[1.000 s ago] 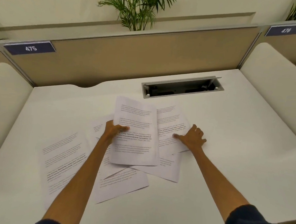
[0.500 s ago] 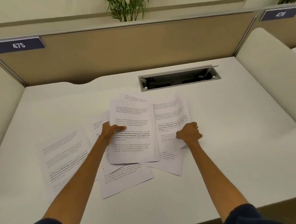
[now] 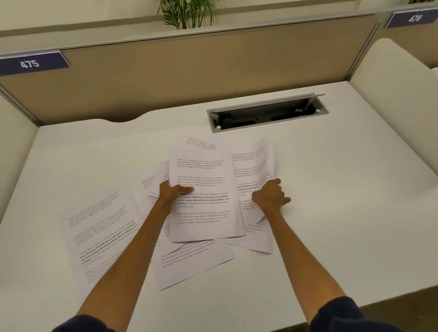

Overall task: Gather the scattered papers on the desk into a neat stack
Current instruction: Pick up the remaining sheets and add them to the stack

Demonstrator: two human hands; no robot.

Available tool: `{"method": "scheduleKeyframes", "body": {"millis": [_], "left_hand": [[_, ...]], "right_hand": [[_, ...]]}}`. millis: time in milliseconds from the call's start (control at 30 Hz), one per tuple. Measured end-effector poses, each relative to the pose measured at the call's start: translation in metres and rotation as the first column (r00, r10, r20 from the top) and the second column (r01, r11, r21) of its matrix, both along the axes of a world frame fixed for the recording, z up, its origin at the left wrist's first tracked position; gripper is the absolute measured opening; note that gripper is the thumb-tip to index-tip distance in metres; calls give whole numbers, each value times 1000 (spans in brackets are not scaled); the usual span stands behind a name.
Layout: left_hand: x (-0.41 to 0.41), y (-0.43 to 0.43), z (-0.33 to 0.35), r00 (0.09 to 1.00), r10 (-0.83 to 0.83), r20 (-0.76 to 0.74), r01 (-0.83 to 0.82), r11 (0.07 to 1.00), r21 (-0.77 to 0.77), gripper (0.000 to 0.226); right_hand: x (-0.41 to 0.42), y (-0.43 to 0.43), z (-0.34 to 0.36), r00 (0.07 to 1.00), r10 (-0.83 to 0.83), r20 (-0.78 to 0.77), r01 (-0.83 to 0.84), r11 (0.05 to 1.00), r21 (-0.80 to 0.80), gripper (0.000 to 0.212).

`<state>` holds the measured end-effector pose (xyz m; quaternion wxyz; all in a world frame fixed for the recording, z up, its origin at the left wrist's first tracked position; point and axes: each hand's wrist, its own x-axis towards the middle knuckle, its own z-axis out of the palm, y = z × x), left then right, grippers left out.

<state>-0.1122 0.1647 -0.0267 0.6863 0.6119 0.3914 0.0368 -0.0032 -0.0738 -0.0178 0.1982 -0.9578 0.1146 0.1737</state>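
Observation:
Several printed white sheets lie overlapping in the middle of the white desk (image 3: 336,222). My left hand (image 3: 172,192) grips the left edge of a small held stack of sheets (image 3: 203,198), thumb on top. Beside it, my right hand (image 3: 270,197) is closed on the right sheet (image 3: 253,165), whose far end curls upward. One sheet (image 3: 100,233) lies flat and apart at the left. Another sheet (image 3: 195,261) lies angled under the stack toward me, and a corner sheet (image 3: 258,240) shows below my right hand.
An open cable tray slot (image 3: 266,113) is set into the desk just beyond the papers. A tan divider panel (image 3: 192,70) with labels 475 and 476 runs along the back. Padded white side partitions (image 3: 399,94) flank the desk. A plant stands behind the divider.
My right hand went from lying flat with fingers spread to closed on the right sheet, lifting its far end. The left hand kept its grip on the stack, and the sheets drew closer together.

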Motion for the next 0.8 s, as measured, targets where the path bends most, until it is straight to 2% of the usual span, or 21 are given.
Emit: {"method": "scheduleKeyframes", "body": {"millis": [100,167,267,400,533,633,700,800], "left_hand": [[-3,4,-1,1000,-8,0,8,1000,-2,51],[-7,8,-4,1000,-12,-7,12,1000,-9,52],[-9,8,-6,1000,8,-22,-8,1000,-11,53],[-5,5,-5,998,43,-48,-43,999,-14,54],[1,0,2,993,91,-80,-94,995,-35,48],[4,-1,6,986,86,-145,-95,994,-51,59],[6,1,6,996,58,-74,-68,986,-152,66],[6,2,8,998,53,43,-37,947,-320,78]], "right_hand": [[9,-11,9,982,-177,-62,187,944,272,74],[16,-18,22,973,-222,-70,231,884,406,68],[28,-23,50,978,-203,37,160,860,484,53],[46,-19,101,971,-172,163,39,794,607,55],[58,-16,136,980,-169,109,1,549,836,65],[65,-17,135,976,-207,71,20,408,913,68],[67,-14,120,981,-181,77,12,450,893,68],[57,-3,79,994,-103,44,32,636,771,70]]}}
